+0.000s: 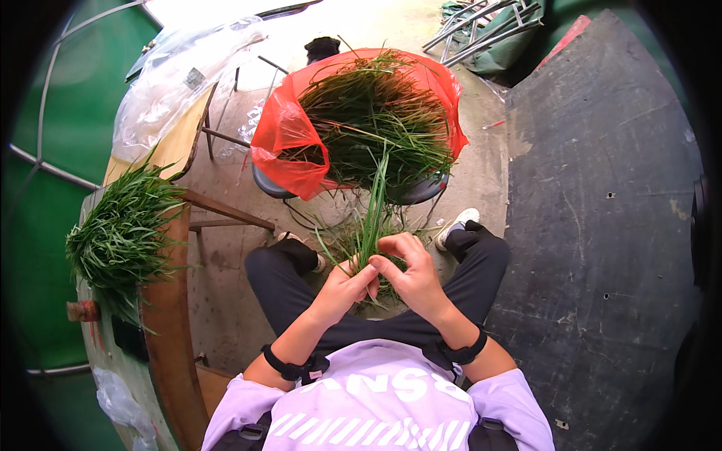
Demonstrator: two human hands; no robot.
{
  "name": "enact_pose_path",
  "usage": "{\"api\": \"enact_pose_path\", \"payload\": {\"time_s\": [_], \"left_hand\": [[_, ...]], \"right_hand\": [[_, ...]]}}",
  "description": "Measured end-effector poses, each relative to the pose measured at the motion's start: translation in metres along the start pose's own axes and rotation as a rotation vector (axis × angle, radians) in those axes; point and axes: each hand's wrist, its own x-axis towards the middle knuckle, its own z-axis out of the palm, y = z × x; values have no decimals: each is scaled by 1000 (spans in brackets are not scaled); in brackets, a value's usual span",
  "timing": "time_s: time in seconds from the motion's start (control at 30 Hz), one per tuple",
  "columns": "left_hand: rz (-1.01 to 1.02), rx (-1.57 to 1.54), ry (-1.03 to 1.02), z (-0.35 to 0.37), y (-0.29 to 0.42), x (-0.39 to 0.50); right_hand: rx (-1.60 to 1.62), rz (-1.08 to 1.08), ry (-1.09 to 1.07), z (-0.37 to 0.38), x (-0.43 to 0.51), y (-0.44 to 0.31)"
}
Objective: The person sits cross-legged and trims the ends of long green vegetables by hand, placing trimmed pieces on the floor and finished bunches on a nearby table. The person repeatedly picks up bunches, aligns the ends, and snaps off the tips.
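My left hand [343, 288] is closed around the lower part of a small bunch of garlic chives [372, 211], their long flat leaves pointing away from me. Against the right side of the bunch is my right hand [414, 270], its fingers bent and its thumb meeting my left thumb. Whether a leaf is pinched in it is hidden. Ahead, a red plastic bag [290, 152] lies wide open, full of tangled chives [372, 118], some brown and dry. A neat heap of green chives [121, 231] rests on the bench to my left.
The wooden bench [169, 315] at left also bears a dark flat object [130, 338] and a clear plastic bag [127, 403]. Loose trimmings [338, 239] litter the floor between my feet. A large dark board [598, 237] is at right. Metal tubes [491, 28] and a black animal [321, 49] are farther off.
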Motion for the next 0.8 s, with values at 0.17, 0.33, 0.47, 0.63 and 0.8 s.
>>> {"api": "enact_pose_path", "payload": {"time_s": [0.17, 0.33, 0.47, 0.63, 0.8], "left_hand": [[-22, -615, 80, -9, -3, 13], [-66, -561, 108, -16, -20, 24], [-38, -563, 193, -17, -31, 26], [13, -506, 199, -21, -26, 25], [40, -452, 181, -9, -30, 23]], "right_hand": [[-230, -131, 207, 4, 6, 5], [95, 375, -476, 11, -3, 21], [-609, 131, -285, 21, -17, 16], [-672, -189, 96, 15, -27, 3], [-120, 49, -157, 29, -16, 21]]}}
